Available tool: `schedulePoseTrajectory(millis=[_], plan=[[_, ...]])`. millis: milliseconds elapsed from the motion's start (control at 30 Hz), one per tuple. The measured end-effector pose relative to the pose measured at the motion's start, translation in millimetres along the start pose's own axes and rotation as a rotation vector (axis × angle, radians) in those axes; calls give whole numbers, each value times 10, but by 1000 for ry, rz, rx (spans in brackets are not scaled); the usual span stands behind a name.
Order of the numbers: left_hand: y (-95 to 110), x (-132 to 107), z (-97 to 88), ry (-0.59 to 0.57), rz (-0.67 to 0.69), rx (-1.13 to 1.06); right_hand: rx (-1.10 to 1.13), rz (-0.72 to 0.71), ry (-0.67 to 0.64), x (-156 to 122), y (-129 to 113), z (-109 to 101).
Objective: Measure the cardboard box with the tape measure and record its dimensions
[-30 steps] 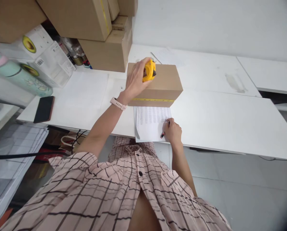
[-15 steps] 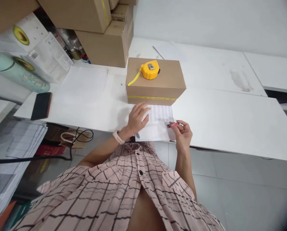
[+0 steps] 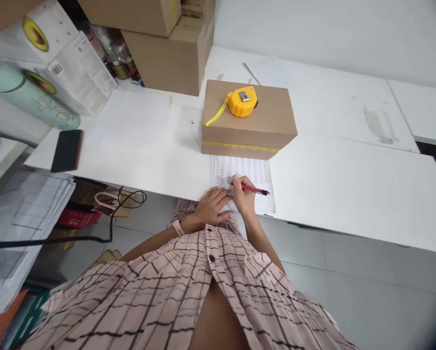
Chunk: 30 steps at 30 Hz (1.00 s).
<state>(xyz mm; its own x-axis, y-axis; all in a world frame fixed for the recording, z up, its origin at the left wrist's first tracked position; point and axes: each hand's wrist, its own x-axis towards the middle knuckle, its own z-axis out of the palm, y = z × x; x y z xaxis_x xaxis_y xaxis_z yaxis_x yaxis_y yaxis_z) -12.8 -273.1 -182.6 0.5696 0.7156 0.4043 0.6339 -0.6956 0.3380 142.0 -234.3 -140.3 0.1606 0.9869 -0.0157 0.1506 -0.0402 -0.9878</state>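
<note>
A printed sheet [image 3: 252, 172] lies at the front edge of the white table [image 3: 349, 184], just in front of a small cardboard box [image 3: 254, 126]. A yellow tape measure [image 3: 242, 101] rests on top of that box, its tape end hanging to the left. My right hand [image 3: 244, 198] holds a red pen [image 3: 252, 189] with its tip on the sheet. Flat on the sheet's lower left corner, with fingers stretched out, lies my left hand [image 3: 211, 206].
Larger cardboard boxes [image 3: 167, 53] are stacked at the back left, beside white product boxes [image 3: 68, 68] and a mint-green bottle [image 3: 28, 95]. A black phone [image 3: 66, 150] lies at the table's left edge. Loose white sheets [image 3: 137, 119] cover the table's left part.
My left hand let go of the tape measure on the box and came down onto the sheet. My right hand turned the pen and brought its tip to the paper.
</note>
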Motion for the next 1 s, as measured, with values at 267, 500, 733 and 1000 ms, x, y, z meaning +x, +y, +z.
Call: schedulePoseTrajectory(millis=[267, 500, 733, 1000], plan=[[6, 12, -15, -133, -52, -4, -118, -1, 89, 43, 30, -35], [-2, 2, 15, -121, -51, 14, -188, -4, 104, 33, 29, 6], [-19, -20, 55, -91, -39, 12, -205, -26, 87, 44, 60, 8], [-12, -9, 25, -98, -44, -10, -194, -14, 102, 59, 103, -1]])
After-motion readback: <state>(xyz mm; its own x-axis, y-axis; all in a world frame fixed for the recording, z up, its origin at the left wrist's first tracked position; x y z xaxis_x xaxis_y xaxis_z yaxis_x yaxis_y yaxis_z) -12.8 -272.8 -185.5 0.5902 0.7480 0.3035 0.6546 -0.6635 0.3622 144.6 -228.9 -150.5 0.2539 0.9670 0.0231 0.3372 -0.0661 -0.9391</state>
